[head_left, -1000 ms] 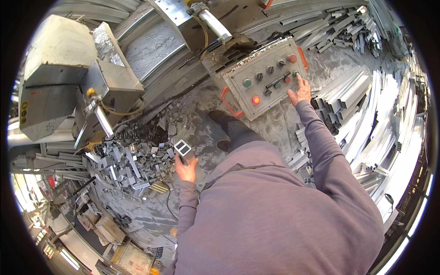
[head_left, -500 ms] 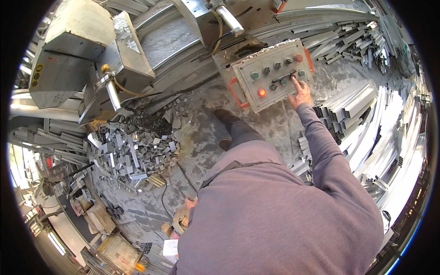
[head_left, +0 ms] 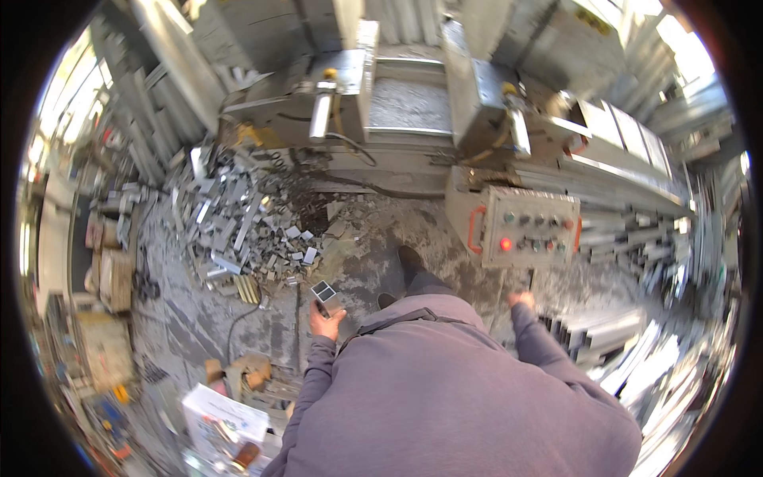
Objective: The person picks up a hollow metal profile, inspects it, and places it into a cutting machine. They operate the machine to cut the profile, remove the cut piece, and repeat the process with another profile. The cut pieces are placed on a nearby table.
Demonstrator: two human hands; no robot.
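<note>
My left hand (head_left: 324, 324) is closed around a short silver metal profile (head_left: 324, 294), its hollow end with two square openings facing up. My right hand (head_left: 521, 300) hangs below the control box (head_left: 531, 203), apart from it, with fingers curled. A thin dark rod (head_left: 531, 278) sticks up from that hand; its kind is too blurred to tell. The box is grey, with several knobs and buttons, orange side handles and a glowing red lamp (head_left: 505, 244).
A heap of metal offcuts (head_left: 246, 222) lies on the floor at left. Ahead stands a large machine with two cylinders (head_left: 321, 115). Long profiles (head_left: 604, 330) are stacked at right. A white box (head_left: 226, 413) is at lower left, and a cable (head_left: 230, 334) crosses the floor.
My view has swung to the right. My right hand has come off the control panel and dropped back. My left hand, mostly hidden before, now shows with the metal profile in it.
</note>
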